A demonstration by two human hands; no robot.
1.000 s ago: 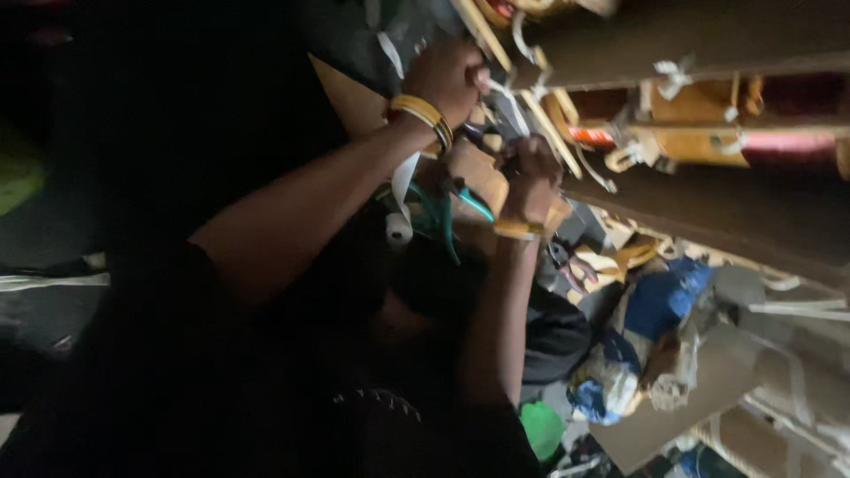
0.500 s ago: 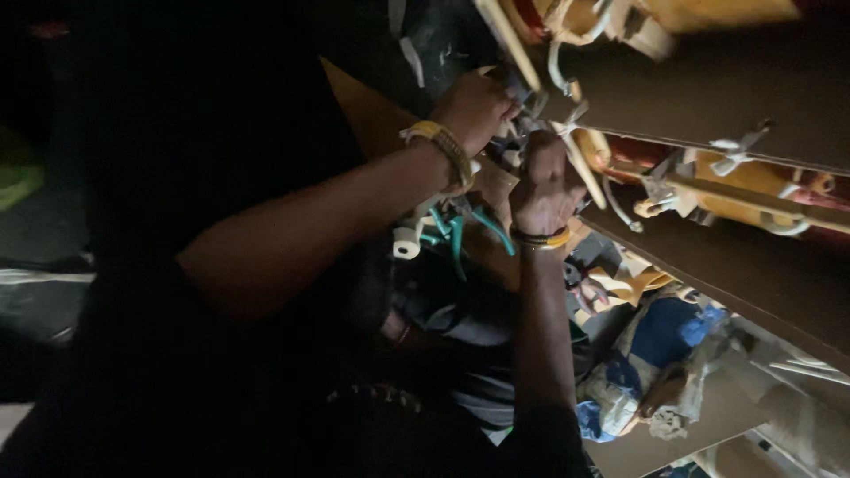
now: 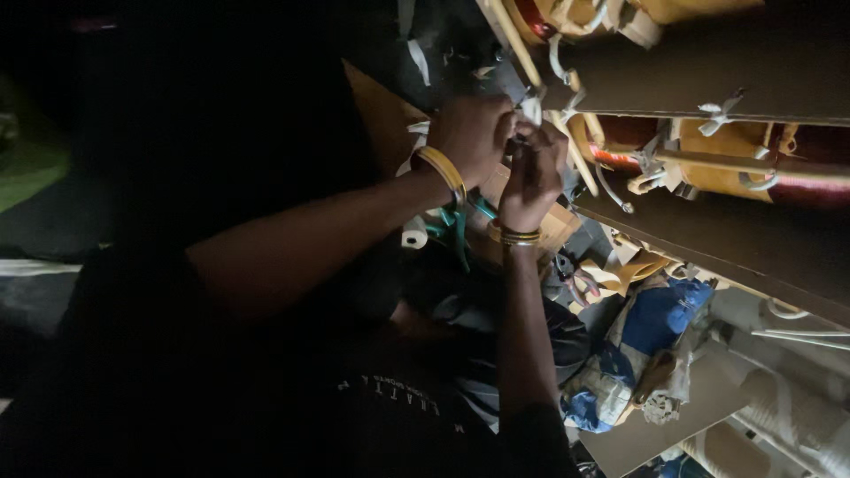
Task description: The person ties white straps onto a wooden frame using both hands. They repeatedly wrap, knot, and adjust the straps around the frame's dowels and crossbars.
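Since the frame a second ago, both hands have drawn together and shifted toward the upper middle of the head view, so that they now meet just under the edge of the long dark brown board (image 3: 708,66) that crosses the upper right. From this one view, the left hand (image 3: 474,133), with a broad yellow bangle (image 3: 443,171) at its wrist, is curled into a loose fist, and the right hand (image 3: 531,173), wearing thin gold bangles (image 3: 518,236), rises from below with its fingers (image 3: 542,150) bent and pressed against the left. Between them sits a small white strip of tie or cord (image 3: 531,108), directly above the right fingertips and at the right edge of the left knuckles; both hands seem pinched on it, though the dim light leaves the exact grip unclear. Neither hand is clearly nearer; they touch it together. What shows of the strip runs roughly upright, pointing toward the board's edge, beside a pale slanting wooden stick (image 3: 518,49). Similar white ties (image 3: 719,111) dot the board farther right. In the lower right lies a blue and white cloth bundle (image 3: 646,341).
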